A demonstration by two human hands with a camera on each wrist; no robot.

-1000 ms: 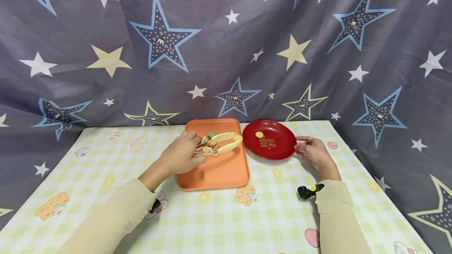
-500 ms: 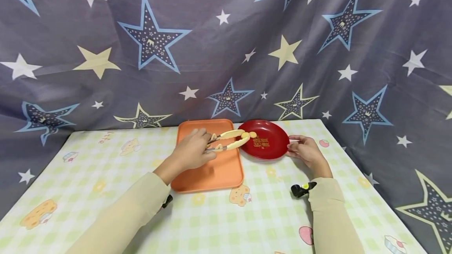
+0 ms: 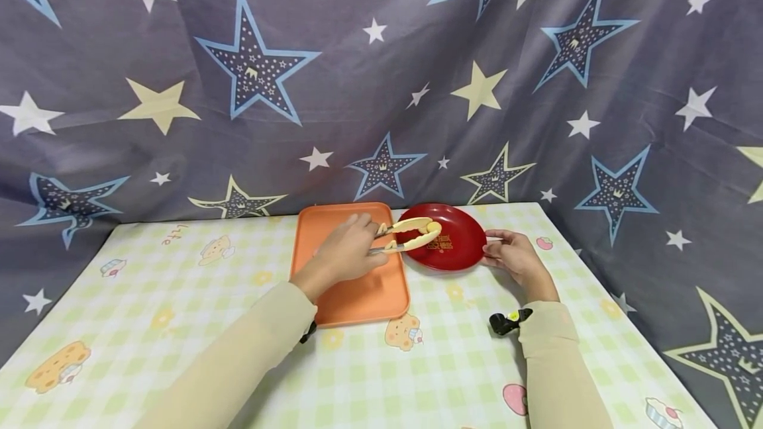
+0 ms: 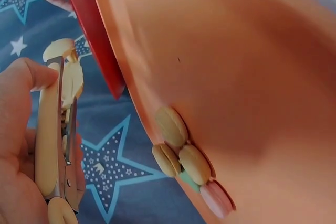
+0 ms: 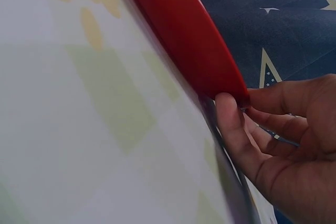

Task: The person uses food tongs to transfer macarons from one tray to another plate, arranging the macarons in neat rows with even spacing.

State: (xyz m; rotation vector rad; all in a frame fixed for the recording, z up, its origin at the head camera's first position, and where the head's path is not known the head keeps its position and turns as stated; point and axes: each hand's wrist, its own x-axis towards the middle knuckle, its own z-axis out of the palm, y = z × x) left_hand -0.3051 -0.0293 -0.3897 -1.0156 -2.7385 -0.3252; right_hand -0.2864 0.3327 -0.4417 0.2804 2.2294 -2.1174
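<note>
On the checked tablecloth (image 3: 441, 376), the left hand (image 3: 347, 250) curls round yellow tongs (image 3: 420, 241) above an orange tray (image 3: 363, 300) of macarons (image 4: 195, 164); the right hand (image 3: 518, 259) pinches the rim of the red plate (image 3: 467, 238). At the tongs' tips, over the plate, is a yellow macaron (image 3: 434, 226) — gripped or resting, hard to tell. Behind hangs a starry curtain (image 3: 369, 85).

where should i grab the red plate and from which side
The red plate is probably best pinched at its right rim, coming from the right, where the right hand holds it: the edge is thin, and the tongs and orange tray crowd its left.
</note>
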